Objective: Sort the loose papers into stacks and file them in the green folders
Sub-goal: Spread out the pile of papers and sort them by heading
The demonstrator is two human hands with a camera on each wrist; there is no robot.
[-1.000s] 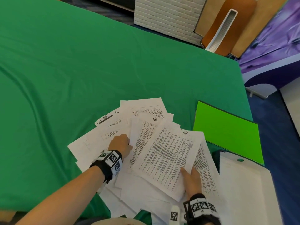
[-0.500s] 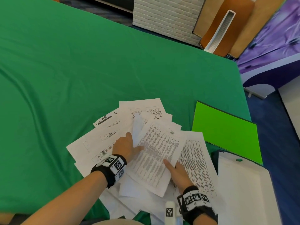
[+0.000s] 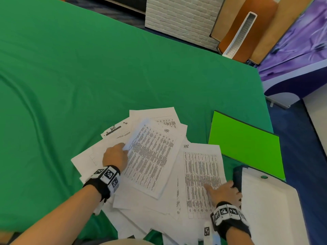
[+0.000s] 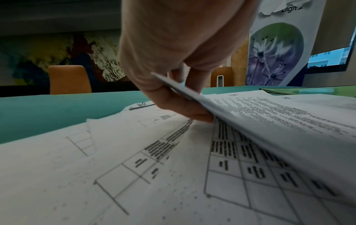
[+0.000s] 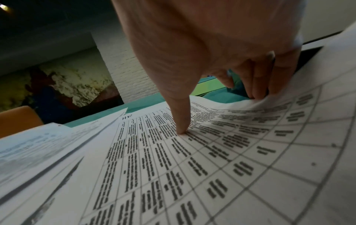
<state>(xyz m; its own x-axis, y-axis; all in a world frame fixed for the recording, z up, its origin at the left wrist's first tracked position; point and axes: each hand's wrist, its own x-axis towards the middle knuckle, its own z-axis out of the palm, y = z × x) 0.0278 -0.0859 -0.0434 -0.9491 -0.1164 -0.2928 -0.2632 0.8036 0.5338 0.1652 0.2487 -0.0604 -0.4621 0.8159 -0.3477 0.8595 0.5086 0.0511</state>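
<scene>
Loose printed papers point(image 3: 141, 200) lie fanned out on the green tablecloth point(image 3: 88, 76). My left hand point(image 3: 123, 149) pinches the left edge of a table-printed sheet point(image 3: 150, 156) and holds that edge off the pile; the left wrist view shows the left hand point(image 4: 185, 97) with its thumb under the sheet point(image 4: 279, 115). My right hand point(image 3: 219, 187) rests on another sheet marked HR point(image 3: 200, 165). In the right wrist view the right hand's point(image 5: 217, 109) thumb presses this HR sheet point(image 5: 154, 152) while the fingers point(image 5: 258, 89) curl at its lifted right edge. A closed green folder point(image 3: 246, 147) lies to the right.
An open folder with a white inside point(image 3: 269, 214) lies at the near right, just beside my right hand. A white tagged marker point(image 3: 207, 230) shows near my right wrist. The table's right edge point(image 3: 267, 106) drops to blue floor. A white brick block point(image 3: 180, 20) stands behind the table.
The right hand passed the printed sheet leftward to the left hand, let it go, then moved right onto the HR sheet underneath. The left hand now lifts the passed sheet's edge.
</scene>
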